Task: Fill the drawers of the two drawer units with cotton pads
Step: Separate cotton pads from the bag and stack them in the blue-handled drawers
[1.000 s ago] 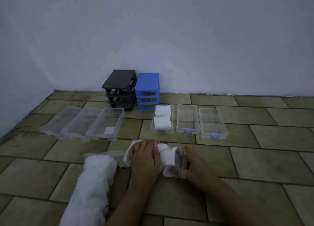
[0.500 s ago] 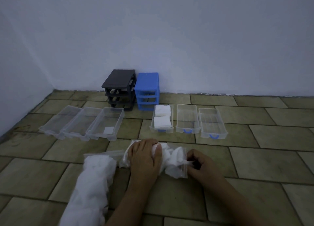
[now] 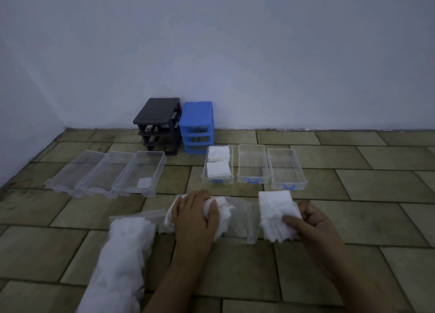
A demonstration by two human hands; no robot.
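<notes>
My left hand [image 3: 195, 215] grips a clear plastic bag of cotton pads [image 3: 240, 221] lying on the floor. My right hand [image 3: 310, 221] pinches a stack of white cotton pads [image 3: 276, 212] just outside the bag's open end. A black drawer unit [image 3: 157, 122] and a blue drawer unit [image 3: 197, 124] stand empty against the wall. Three clear drawers with blue handles lie in front: the left one [image 3: 217, 165] holds two stacks of pads, the middle [image 3: 252, 164] and right [image 3: 286, 169] are empty. Three more clear drawers [image 3: 106, 171] lie to the left; the nearest [image 3: 141, 171] holds one pad.
A second long bag full of cotton pads [image 3: 122, 261] lies at the lower left beside my left forearm. The floor is brown tile [image 3: 353, 218]. A white wall [image 3: 235, 53] runs behind the units, with a corner at the left.
My right hand has drawn a stack of pads out of the bag's open end, moving right. My left hand stays gripping the bag.
</notes>
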